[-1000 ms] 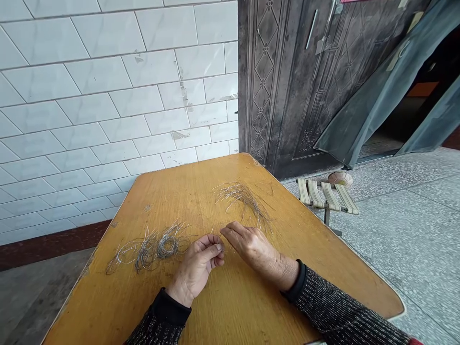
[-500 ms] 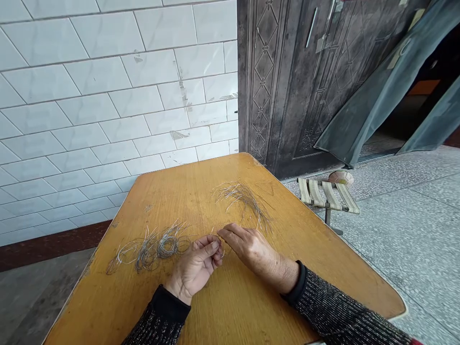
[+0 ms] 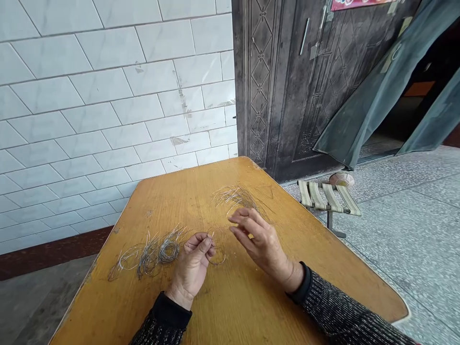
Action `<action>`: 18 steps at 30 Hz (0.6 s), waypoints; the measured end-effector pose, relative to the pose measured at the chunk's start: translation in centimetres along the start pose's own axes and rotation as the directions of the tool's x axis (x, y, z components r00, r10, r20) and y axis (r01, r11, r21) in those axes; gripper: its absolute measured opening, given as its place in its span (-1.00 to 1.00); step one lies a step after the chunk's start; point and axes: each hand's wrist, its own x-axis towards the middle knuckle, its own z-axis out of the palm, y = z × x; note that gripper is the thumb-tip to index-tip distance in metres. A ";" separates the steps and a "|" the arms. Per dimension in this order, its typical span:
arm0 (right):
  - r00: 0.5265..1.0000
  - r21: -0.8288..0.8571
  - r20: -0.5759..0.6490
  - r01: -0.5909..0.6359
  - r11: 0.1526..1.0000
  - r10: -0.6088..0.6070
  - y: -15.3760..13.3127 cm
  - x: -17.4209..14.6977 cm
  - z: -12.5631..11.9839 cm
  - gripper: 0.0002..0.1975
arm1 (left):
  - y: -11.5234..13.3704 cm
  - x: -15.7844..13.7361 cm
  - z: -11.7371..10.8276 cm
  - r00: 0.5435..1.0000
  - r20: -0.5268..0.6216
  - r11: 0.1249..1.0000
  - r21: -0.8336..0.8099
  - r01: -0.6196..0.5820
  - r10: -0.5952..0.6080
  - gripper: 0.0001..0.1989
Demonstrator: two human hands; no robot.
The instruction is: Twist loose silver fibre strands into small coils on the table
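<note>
My left hand (image 3: 194, 263) pinches a thin wire (image 3: 220, 262) between thumb and fingers; the wire bends in a loose loop below the fingertips, and a short end sticks up above them. To the right, my right hand (image 3: 260, 242) is raised over the table with thumb and fingers apart, holding nothing I can see. Beyond its fingers lies a loose bundle of wires (image 3: 235, 194), partly hidden by the hand. Left of my left hand lie several coiled wire bunches (image 3: 168, 250), with loose ends sticking out.
The yellow wooden table (image 3: 172, 196) stands against a white tiled wall (image 3: 115, 110). Past its right edge are a folding stool (image 3: 329, 197) with striped straps and a ball (image 3: 341, 179) behind it. A dark carved door (image 3: 287, 96) and a grey-green curtain (image 3: 362, 115) are at the back right.
My right hand has moved right, away from my left hand, and its fingers have spread. My left hand has shifted slightly left, keeping the wire, whose loop now shows. The view has tilted slightly up.
</note>
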 end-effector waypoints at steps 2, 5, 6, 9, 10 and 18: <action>0.989 0.089 0.052 -0.141 0.986 0.137 0.0 0.1 0.2 -0.86 | 0.1 0.1 0.0 0.999 -0.040 0.999 -0.024 -0.021 0.020 -0.77; 0.879 0.264 0.286 -0.455 0.850 0.382 0.0 -0.1 1.1 -0.81 | 0.0 0.1 -0.1 0.998 -0.054 0.999 -0.037 -0.024 0.022 -0.78; 0.830 0.327 0.346 -0.544 0.773 0.438 0.1 -0.2 1.4 -0.81 | -0.1 0.0 -0.1 0.999 -0.050 0.999 -0.035 -0.019 0.017 -0.78; 0.721 0.497 0.419 -0.691 0.525 0.552 0.3 -0.1 2.2 -0.74 | -0.4 -0.1 0.0 0.999 -0.033 1.000 -0.015 -0.005 0.004 -0.79; 0.697 0.545 0.422 -0.706 0.452 0.580 0.3 0.0 2.3 -0.71 | -0.5 -0.2 0.1 1.000 -0.028 1.000 -0.006 0.000 0.000 -0.79; 0.659 0.723 0.438 -0.663 0.196 0.611 0.1 0.1 2.6 -0.72 | -1.2 -0.4 0.3 0.999 -0.034 0.997 0.068 0.024 -0.021 -0.81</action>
